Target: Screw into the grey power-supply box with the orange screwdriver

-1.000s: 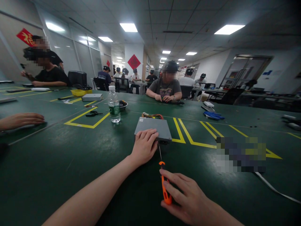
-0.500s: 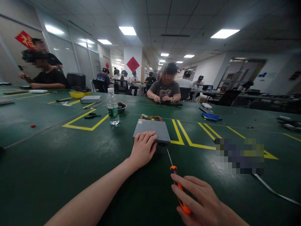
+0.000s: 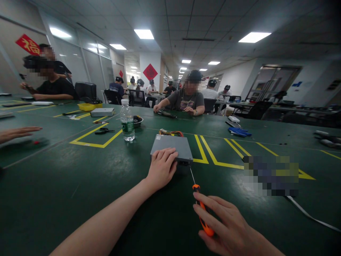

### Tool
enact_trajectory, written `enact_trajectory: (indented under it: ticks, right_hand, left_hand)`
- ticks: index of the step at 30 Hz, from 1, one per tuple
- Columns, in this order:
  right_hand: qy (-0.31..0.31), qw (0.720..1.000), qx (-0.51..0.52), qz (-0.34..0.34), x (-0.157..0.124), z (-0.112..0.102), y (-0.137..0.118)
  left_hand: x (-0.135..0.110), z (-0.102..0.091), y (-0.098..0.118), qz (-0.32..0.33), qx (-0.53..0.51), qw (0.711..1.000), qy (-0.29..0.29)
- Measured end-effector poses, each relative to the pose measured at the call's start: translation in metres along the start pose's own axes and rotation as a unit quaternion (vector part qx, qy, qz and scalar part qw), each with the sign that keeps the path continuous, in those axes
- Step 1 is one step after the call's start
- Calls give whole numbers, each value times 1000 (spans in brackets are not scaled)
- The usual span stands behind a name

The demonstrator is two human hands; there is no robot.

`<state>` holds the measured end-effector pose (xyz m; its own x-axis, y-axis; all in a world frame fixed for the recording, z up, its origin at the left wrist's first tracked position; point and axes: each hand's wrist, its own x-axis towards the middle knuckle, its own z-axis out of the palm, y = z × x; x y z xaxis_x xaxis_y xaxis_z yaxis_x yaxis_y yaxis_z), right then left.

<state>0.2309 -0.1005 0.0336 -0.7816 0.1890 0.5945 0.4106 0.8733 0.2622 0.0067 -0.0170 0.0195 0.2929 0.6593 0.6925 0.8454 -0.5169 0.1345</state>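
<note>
A flat grey metal box [image 3: 173, 145] with coloured wires [image 3: 171, 133] at its far end lies on the green table [image 3: 80, 185]. My left hand [image 3: 160, 169] rests on the box's near left corner, fingers curled over its top and edge. My right hand [image 3: 229, 227] is wrapped around an orange-handled screwdriver [image 3: 202, 215]. The thin shaft points up and away, and its tip sits at the box's near right edge.
A water bottle [image 3: 127, 121] stands left of the box, with scissors [image 3: 104, 131] and a small bowl [image 3: 137, 121] nearby. Blue gloves [image 3: 239, 132] lie at the right. Another person's hand [image 3: 16, 133] reaches in from the left. A seated person [image 3: 188, 97] works opposite. A white cable [image 3: 309, 213] runs at the right.
My right hand has moved the screwdriver from the box's near middle to its right corner. Another person's hand left the far left, then came back. The person opposite has spread their arms.
</note>
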Motion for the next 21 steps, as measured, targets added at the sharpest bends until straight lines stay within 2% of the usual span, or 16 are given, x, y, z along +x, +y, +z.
enact_trajectory:
  ticks: [4,10,16,21]
  right_hand:
    - [-32,999,22,14,-1,2,-2]
    - [8,999,44,30,2,8,-3]
    - [-71,997,28,24,2,2,-2]
    - [-35,998,47,31,0,5,-4]
  left_hand:
    - [0,0,0,2,2,1000,2]
    - [0,2,0,4,3,1000,6]
    - [1,2,0,4,5,1000,6]
    - [1,1,0,5,12,1000,7]
